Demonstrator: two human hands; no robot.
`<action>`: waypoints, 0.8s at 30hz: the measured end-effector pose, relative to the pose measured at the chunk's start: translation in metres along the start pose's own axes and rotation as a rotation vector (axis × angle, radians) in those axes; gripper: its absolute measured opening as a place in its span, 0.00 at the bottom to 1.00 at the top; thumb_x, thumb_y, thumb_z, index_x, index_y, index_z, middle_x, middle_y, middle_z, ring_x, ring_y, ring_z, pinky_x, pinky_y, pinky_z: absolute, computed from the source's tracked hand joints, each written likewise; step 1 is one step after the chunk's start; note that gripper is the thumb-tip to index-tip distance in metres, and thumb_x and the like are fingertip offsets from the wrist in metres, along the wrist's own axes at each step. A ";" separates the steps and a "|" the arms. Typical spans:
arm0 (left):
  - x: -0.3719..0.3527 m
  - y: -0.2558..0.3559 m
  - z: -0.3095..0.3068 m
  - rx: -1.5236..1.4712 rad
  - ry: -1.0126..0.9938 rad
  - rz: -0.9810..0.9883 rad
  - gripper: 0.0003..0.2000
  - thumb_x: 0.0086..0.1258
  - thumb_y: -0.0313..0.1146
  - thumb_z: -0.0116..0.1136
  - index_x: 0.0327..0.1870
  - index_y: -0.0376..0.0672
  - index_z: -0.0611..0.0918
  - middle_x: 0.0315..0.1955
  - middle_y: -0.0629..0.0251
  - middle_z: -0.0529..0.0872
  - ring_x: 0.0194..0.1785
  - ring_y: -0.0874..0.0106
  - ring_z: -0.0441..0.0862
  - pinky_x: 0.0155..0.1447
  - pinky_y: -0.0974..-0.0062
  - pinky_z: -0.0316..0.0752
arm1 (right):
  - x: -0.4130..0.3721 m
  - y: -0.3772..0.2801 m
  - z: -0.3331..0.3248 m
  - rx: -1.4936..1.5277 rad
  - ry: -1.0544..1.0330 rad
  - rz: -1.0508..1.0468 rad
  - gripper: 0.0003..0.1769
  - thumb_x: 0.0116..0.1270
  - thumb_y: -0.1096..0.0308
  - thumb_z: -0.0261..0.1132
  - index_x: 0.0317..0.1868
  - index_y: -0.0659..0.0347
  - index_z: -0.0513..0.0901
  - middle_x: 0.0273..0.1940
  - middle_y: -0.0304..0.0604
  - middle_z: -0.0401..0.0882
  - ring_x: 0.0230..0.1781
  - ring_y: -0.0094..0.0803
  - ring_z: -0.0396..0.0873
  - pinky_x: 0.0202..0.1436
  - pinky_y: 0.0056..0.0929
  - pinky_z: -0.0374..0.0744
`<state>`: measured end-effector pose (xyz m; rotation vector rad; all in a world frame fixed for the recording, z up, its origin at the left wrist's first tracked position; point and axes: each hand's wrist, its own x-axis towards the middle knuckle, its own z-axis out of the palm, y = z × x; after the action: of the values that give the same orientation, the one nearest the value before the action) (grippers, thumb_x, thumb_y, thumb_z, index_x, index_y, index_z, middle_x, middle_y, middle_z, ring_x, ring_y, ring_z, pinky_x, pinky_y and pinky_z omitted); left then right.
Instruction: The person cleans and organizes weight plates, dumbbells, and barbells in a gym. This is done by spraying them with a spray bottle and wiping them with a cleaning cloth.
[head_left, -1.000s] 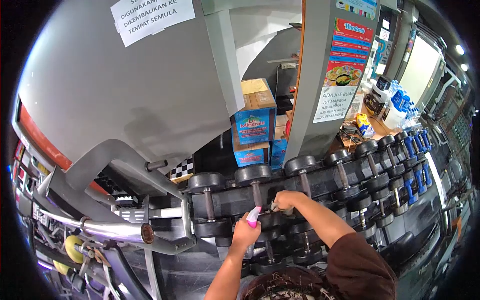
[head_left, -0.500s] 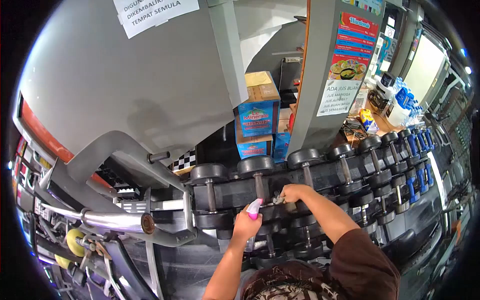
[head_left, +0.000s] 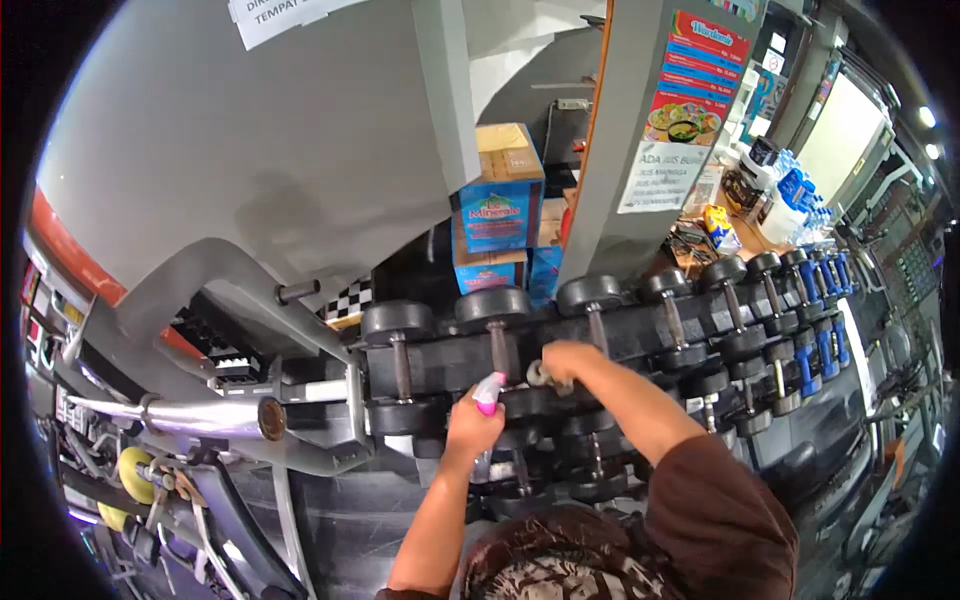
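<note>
Both grips are clenched, left hand [head_left: 472, 428] on a spray bottle [head_left: 488, 392], right hand [head_left: 568, 360] pressing a grey cloth [head_left: 538, 375] to the dumbbell rack [head_left: 640, 340], seemingly mid-wipe.

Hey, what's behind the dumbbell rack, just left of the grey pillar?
Stacked blue cartons with a brown carton on top. The rack and its dumbbells cover the stack's base and the floor there.

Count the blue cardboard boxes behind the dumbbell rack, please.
3. The top box sits on the lower box; the side box stands right of the lower one, next to the grey pillar. Others may be hidden behind the pillar or the rack.
</note>
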<state>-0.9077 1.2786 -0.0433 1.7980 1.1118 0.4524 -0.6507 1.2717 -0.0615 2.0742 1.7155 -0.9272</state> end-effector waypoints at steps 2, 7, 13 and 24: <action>-0.001 0.009 0.000 -0.049 -0.017 -0.059 0.22 0.61 0.34 0.64 0.58 0.42 0.82 0.45 0.44 0.87 0.54 0.46 0.84 0.58 0.56 0.79 | 0.032 0.032 -0.002 0.059 0.172 -0.079 0.14 0.58 0.68 0.69 0.45 0.58 0.89 0.45 0.55 0.86 0.48 0.54 0.85 0.49 0.44 0.84; -0.002 -0.003 0.001 -0.061 -0.026 -0.048 0.22 0.62 0.34 0.65 0.59 0.43 0.81 0.46 0.44 0.88 0.54 0.47 0.84 0.59 0.57 0.79 | 0.038 0.014 0.040 0.125 0.863 -0.077 0.16 0.57 0.74 0.66 0.46 0.54 0.90 0.53 0.53 0.79 0.49 0.50 0.81 0.62 0.44 0.77; -0.008 -0.002 0.000 -0.054 -0.041 -0.070 0.22 0.62 0.34 0.64 0.60 0.44 0.81 0.46 0.44 0.88 0.55 0.47 0.84 0.59 0.57 0.79 | 0.027 0.020 0.065 -0.072 0.466 -0.236 0.17 0.55 0.75 0.66 0.45 0.54 0.91 0.47 0.50 0.85 0.50 0.50 0.83 0.61 0.45 0.78; 0.000 -0.014 0.008 0.108 0.091 0.149 0.23 0.66 0.29 0.62 0.64 0.44 0.80 0.27 0.59 0.88 0.23 0.71 0.85 0.32 0.69 0.80 | 0.064 0.009 0.073 0.027 0.949 -0.242 0.18 0.49 0.77 0.63 0.43 0.62 0.88 0.56 0.56 0.83 0.51 0.53 0.82 0.57 0.45 0.80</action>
<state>-0.9091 1.2766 -0.0596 1.9802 1.0854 0.5772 -0.6579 1.2743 -0.1588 2.5662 2.4111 0.0692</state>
